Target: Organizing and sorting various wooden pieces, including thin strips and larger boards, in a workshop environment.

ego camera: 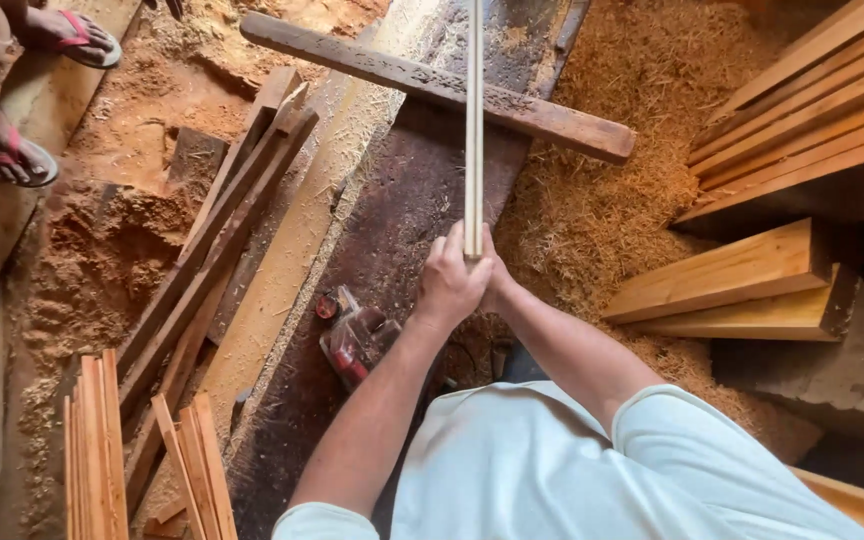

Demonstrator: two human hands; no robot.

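— What's at the far left of this sawmill floor?

— Upper left: another person's two feet in red-strapped sandals [12, 160], on a plank beside reddish sawdust. Lower left, a stack of thin reddish wood strips [92, 450] stands on edge, too tightly packed to count. Beside it, a second fan of strips [192, 460] leans over, and several long dark battens [222, 220] run diagonally up toward the top of the frame.

— And the centre?

— A dark, dust-covered machine table [392, 220] runs up the middle. One weathered beam [432, 85] lies across it at the top. A red power tool [357, 340] sits below centre, near the worker's left forearm. The left hand [452, 280] and right hand [495, 275] are both closed around the near end of one slim pale wood strip [473, 120], which stretches straight up out of the frame, passing over the beam.

— Any containers?

— None visible. Pale shavings [612, 190] are piled loose at right.

— The right side?

— Upper right, stacked light planks [802, 110]; I count about six edges. Below them, two thicker boards [742, 285] lie one on the other.
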